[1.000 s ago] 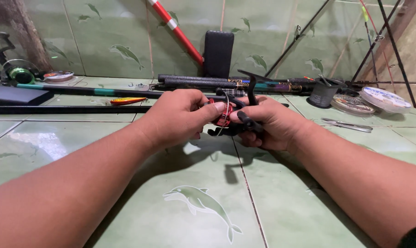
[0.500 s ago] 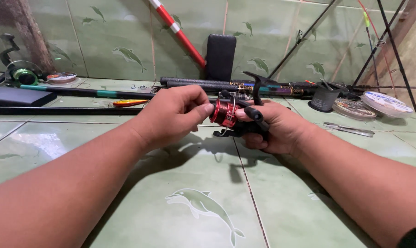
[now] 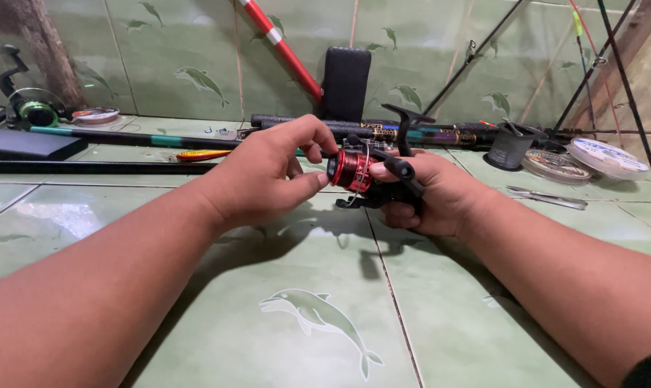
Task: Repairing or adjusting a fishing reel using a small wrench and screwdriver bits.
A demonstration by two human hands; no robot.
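Head view: black fishing reel, red spool; right hand fingers clamped round it; left hand fingers pinching spool.

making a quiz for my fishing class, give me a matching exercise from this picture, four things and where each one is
Things:
1. red spool reel
2. green reel
3. orange lure
4. line spools

Places:
a. far left, by the wall
b. right side of the floor
c. on the floor beyond the left hand
d. gripped in the right hand

Pairs: 1-d, 2-a, 3-c, 4-b
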